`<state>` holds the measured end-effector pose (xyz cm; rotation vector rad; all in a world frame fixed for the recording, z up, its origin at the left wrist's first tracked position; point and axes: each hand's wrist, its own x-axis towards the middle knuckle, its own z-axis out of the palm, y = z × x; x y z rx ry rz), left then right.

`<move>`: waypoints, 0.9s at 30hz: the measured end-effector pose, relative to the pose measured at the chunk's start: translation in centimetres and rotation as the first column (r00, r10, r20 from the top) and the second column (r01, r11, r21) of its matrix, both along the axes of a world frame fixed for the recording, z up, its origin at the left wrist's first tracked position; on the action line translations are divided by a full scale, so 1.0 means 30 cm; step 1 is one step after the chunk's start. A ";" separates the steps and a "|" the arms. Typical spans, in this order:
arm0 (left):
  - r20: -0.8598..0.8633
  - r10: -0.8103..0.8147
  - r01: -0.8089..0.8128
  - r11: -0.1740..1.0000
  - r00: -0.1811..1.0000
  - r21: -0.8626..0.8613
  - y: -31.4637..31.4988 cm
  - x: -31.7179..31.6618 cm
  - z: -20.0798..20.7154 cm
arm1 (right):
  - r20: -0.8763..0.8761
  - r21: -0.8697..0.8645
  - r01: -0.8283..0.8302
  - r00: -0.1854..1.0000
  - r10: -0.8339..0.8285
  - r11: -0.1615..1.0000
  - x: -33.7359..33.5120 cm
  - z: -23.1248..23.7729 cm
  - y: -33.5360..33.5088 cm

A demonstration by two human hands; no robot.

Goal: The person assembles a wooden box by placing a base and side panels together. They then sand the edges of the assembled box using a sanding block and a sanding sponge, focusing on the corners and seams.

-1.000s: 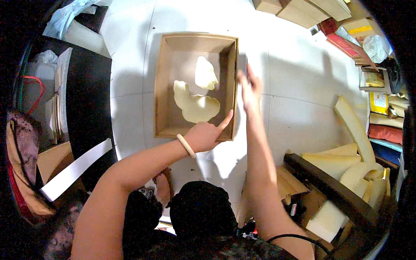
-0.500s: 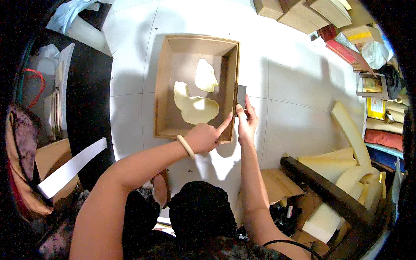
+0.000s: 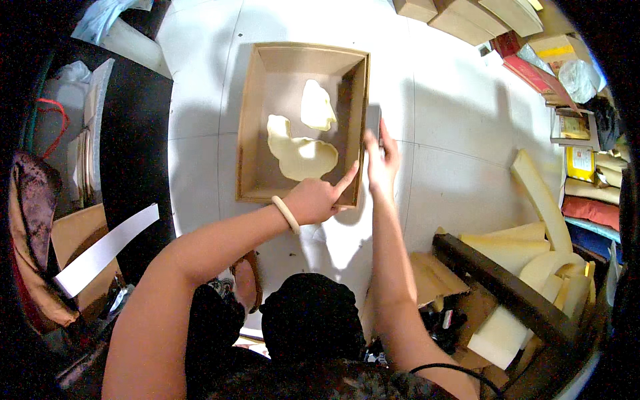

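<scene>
A shallow brown box [image 3: 252, 127] lies on the white tiled floor, with two pale yellow foam pieces [image 3: 305, 157] inside it. My left hand [image 3: 319, 200], a pale bangle on its wrist, rests curled on the box's near right corner, index finger stretched along the right wall. My right hand [image 3: 381, 159] is just outside that right wall. It holds a small flat dark grey object [image 3: 373, 120] upright against the box's outer side.
More yellow foam offcuts [image 3: 540, 200] and a dark beam [image 3: 507, 287] lie at the right. Brown boxes [image 3: 467, 13] and coloured packages stand at the top right. A black surface [image 3: 127, 133] with white strips borders the left. My dark-clothed knees are below.
My right hand drew back from its far reach along the box's right side, then slid a little forward with the dark object. My left hand stayed at the corner and extended its index finger.
</scene>
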<state>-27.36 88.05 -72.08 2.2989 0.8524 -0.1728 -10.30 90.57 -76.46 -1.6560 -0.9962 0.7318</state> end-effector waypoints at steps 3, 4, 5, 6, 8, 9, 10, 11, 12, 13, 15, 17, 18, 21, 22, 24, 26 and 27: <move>0.070 -0.044 0.047 0.998 0.997 -0.034 0.017 0.054 0.022 | -0.022 0.027 -0.015 1.000 0.016 1.000 0.168 -0.037 0.375; 0.075 -0.002 0.008 0.997 0.997 -0.075 0.019 0.034 0.012 | -0.143 -0.041 -0.057 0.988 0.050 0.998 0.102 0.089 0.446; 0.114 -0.014 0.027 0.993 0.993 -0.112 0.016 0.058 0.018 | -0.184 0.038 0.000 0.983 0.007 0.999 0.169 0.063 0.512; 0.082 -0.007 0.012 0.998 0.997 -0.060 0.018 0.057 0.001 | -0.183 0.075 -0.023 0.982 0.036 0.997 0.155 0.055 0.501; 0.062 -0.013 0.017 0.998 0.998 -0.058 0.011 0.036 -0.018 | -0.089 0.076 -0.013 0.996 0.020 0.997 0.129 0.000 0.399; 0.055 -0.003 0.006 0.998 0.998 -0.058 0.009 0.023 -0.021 | 0.000 0.040 0.008 1.000 -0.008 0.999 0.100 -0.054 0.284; 0.022 0.017 -0.016 0.997 1.000 -0.072 0.005 0.001 -0.023 | -0.008 0.006 -0.072 0.997 0.072 0.997 0.051 -0.055 0.148; -0.002 0.009 -0.009 0.997 1.000 -0.080 -0.003 0.003 -0.020 | -0.008 -0.022 -0.123 0.992 0.123 0.992 0.038 -0.037 0.052; -0.028 0.006 -0.008 0.996 1.000 -0.089 -0.004 0.004 -0.020 | 0.009 0.000 -0.090 0.996 0.090 0.996 0.034 -0.032 0.075; 0.008 0.038 -0.037 0.996 0.999 -0.078 0.002 0.003 -0.027 | 0.022 0.021 -0.061 0.998 0.060 0.998 0.027 -0.028 0.118; 0.092 0.044 -0.038 0.997 0.995 -0.067 -0.004 0.017 -0.029 | 0.009 0.056 -0.003 1.000 0.002 0.998 0.074 -0.028 0.266; 0.053 0.017 -0.014 0.997 0.998 -0.074 0.019 0.034 -0.002 | -0.075 0.011 0.020 0.997 -0.019 1.000 0.083 0.086 0.451; 0.047 -0.022 0.026 0.996 0.999 -0.083 0.017 0.058 0.018 | -0.152 0.069 0.058 0.987 -0.047 0.996 0.152 0.061 0.508; 0.029 -0.008 0.010 0.998 1.000 -0.068 0.014 0.035 0.006 | -0.132 0.084 -0.001 0.991 0.013 0.996 0.110 0.007 0.358; 0.013 -0.005 0.006 0.998 1.000 -0.066 0.015 0.038 0.021 | -0.114 0.045 -0.035 0.993 0.040 0.998 0.112 -0.059 0.227; 0.051 0.031 -0.032 0.999 0.998 0.016 -0.008 -0.009 -0.025 | 0.152 -0.103 -0.098 0.982 0.113 0.990 0.024 -0.026 -0.092; 0.088 0.029 -0.031 0.999 0.996 0.020 -0.010 0.002 0.006 | 0.013 -0.070 -0.039 0.999 0.040 0.997 -0.018 0.009 -0.312; 0.104 0.039 -0.044 0.998 0.994 0.043 -0.012 0.008 -0.008 | 0.032 -0.091 -0.014 0.999 0.017 0.996 -0.020 0.023 -0.315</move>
